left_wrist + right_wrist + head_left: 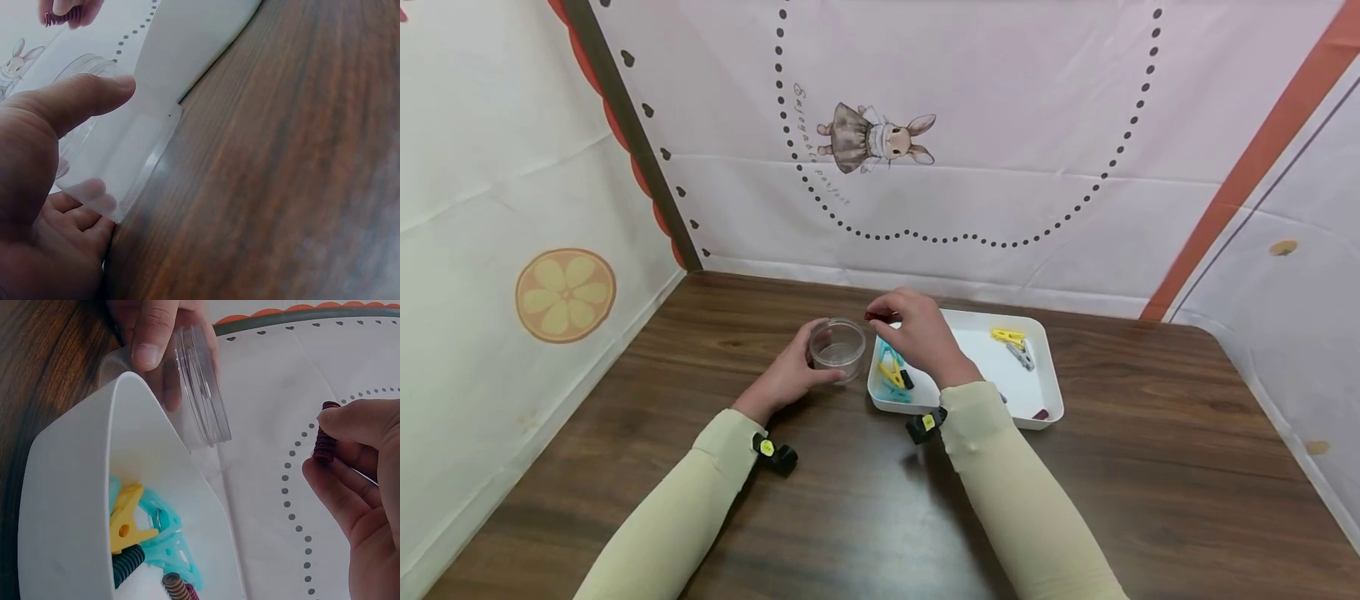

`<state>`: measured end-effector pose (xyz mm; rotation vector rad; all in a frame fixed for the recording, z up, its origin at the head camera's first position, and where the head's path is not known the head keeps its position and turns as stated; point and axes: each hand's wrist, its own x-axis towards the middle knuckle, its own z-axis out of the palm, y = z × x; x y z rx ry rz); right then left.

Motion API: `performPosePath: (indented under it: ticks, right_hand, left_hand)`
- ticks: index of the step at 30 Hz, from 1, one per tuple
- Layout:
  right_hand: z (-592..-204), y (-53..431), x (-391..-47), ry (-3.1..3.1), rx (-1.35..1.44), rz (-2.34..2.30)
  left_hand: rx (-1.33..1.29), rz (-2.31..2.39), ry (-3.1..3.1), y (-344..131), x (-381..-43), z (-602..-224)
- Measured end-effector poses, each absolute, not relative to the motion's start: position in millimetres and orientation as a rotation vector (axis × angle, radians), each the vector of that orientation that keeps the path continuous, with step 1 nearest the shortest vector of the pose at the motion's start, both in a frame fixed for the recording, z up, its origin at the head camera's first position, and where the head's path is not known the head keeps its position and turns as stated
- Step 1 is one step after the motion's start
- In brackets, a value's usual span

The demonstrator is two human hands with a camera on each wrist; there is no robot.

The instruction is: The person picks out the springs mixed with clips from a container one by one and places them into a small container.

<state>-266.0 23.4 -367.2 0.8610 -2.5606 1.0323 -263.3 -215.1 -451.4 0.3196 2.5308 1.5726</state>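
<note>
My left hand [786, 379] grips a clear, round plastic jar [838, 333] around its side, thumb in front and fingers behind. The jar is open at the top and stands on the table, left of the white tray [977, 337]. Above the tray's left far corner, my right hand [925, 337] pinches a small dark red spring [326, 432] between thumb and fingertips, apart from the jar. Inside the tray's left end lie teal clothespins [172, 540], a yellow clothespin [128, 522], a black spring [129, 565] and a brown spring [177, 586].
At the tray's right end are yellow clothespins [1009, 337], a grey clothespin [1021, 357] and a dark red piece [1040, 414]. My right forearm hides part of the tray. A printed cloth [1000, 100] hangs behind and beside the brown wooden table [1150, 467].
</note>
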Motion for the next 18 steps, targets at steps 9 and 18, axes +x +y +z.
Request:
performPosePath:
  ticks: [9, 18]
  right_hand:
    - [-370, 6, -266, -2.583, 0.866, 1.034]
    - [-372, -2, -268, -2.624, 0.873, 0.957]
  left_hand:
    - [0.304, 1.569, 2.528, -218, -262, -455]
    - [0.319, 1.570, 2.528, -216, -262, -454]
